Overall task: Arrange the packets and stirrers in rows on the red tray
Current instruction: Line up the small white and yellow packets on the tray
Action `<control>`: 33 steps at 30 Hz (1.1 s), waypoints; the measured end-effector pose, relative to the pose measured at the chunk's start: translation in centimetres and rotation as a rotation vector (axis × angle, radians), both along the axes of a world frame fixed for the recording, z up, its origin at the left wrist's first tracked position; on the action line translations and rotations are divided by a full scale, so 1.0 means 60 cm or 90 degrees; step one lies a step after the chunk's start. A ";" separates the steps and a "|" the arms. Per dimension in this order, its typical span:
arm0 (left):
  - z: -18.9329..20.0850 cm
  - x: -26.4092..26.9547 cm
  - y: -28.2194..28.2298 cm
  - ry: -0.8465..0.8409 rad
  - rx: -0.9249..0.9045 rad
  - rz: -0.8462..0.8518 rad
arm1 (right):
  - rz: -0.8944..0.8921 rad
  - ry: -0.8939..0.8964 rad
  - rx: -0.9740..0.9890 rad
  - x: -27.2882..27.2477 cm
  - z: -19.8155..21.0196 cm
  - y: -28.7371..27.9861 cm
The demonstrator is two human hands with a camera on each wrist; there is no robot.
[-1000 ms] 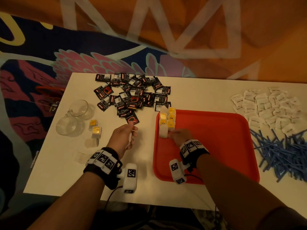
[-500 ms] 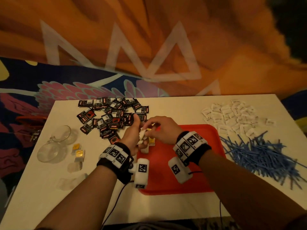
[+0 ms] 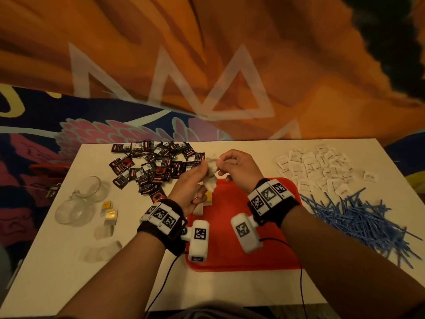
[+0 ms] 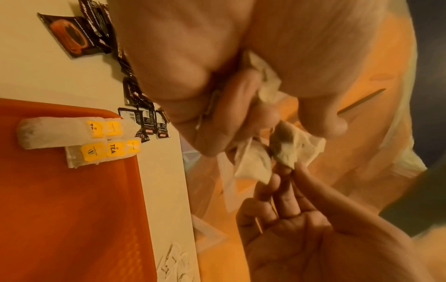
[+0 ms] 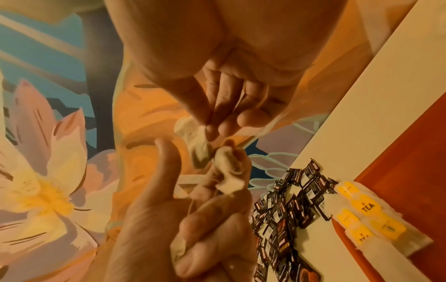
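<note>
Hands: both pinch tea bags [image 3: 211, 174] | raised above red tray [image 3: 232, 229]

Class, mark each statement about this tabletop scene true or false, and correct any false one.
1. Both hands hold white tea bags above the table. True: the left hand grips a bunch and the right hand pinches one of the white tea bags.
2. The flat red plastic tray holds blue stirrers. False: the thin blue stirrers lie in a pile on the white table, right of the tray.
3. Tea bags with yellow tags lie at a corner of the tray. True.
4. The black coffee packets are lined up on the tray. False: they lie heaped on the table.
</note>
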State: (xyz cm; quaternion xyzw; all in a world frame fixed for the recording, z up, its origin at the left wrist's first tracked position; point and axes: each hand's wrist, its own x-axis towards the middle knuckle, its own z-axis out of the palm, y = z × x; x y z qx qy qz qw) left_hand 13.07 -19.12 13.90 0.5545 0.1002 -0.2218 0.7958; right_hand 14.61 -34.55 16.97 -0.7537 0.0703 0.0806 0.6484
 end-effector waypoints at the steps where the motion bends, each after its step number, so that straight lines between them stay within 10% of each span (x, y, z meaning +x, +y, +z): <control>1: 0.001 -0.003 -0.001 -0.012 -0.003 -0.021 | 0.001 0.004 0.008 -0.001 0.000 0.002; 11: -0.009 -0.009 0.012 0.000 0.115 0.029 | -0.040 -0.015 -0.003 -0.001 0.004 -0.010; 21: 0.027 0.017 0.002 -0.276 0.351 0.045 | 0.061 -0.104 -0.204 -0.007 0.002 -0.001; 33: -0.035 0.015 0.034 -0.166 0.354 0.186 | 0.149 0.050 -0.186 -0.005 -0.070 0.015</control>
